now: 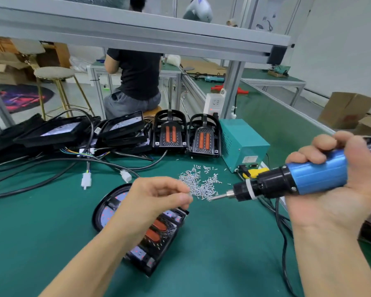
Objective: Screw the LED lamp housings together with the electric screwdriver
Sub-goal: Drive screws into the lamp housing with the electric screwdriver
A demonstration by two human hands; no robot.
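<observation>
The screwdriver (298,181) is gripped in the right hand (338,185), its bit at the screw pile (199,183). Screws are pinched by left fingers (180,197) above the housing (146,228) on the desk (212,254).

A single head-worn wide-angle view looks forward and down, close over the green bench (201,264).

No legible text anywhere. Small pale label (249,160) on front face of teal power supply box (242,142): print present, too small and blurred to read. Faint marks on white power strip (215,103) behind it, likewise unreadable.
</observation>
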